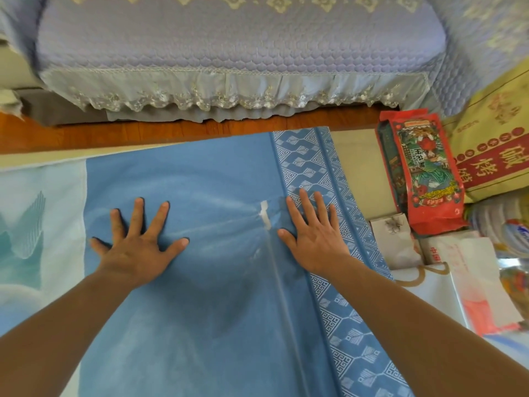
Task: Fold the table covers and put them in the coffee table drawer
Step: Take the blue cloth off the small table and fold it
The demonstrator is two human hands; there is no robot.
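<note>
Blue cover: a blue table cover (pixel 200 296) lies spread flat on the bench (pixel 352 156), running from the far edge to the near edge of the view; a patterned white-on-blue border band (pixel 315 167) runs along its right side.
Label: a small white tag (pixel 264 214) sits on the cover, between the two hands.
Left hand: the left hand (pixel 137 242) lies palm down on the plain blue part, fingers straight and spread wide, pressing the cloth flat.
Right hand: the right hand (pixel 312 233) lies palm down at the inner edge of the border band, fingers straight and close together, gripping nothing.
Hands: well apart from each other, both flat on the cover.
Second cover: a pale cover with a teal print (pixel 25 224) lies at the left, and the blue cover overlaps its right edge.
Right side of bench: a red printed packet (pixel 423 173) stands upright beside a yellow bag with red characters (pixel 498 144); nearer are a small white box (pixel 395 239) and a white paper bag with rope handles (pixel 469 282); what is inside any of these cannot be told.
Far side: a sofa under a lilac quilted cover with a lace frill (pixel 229 67), with a strip of wooden floor (pixel 171 133) between it and the bench.
</note>
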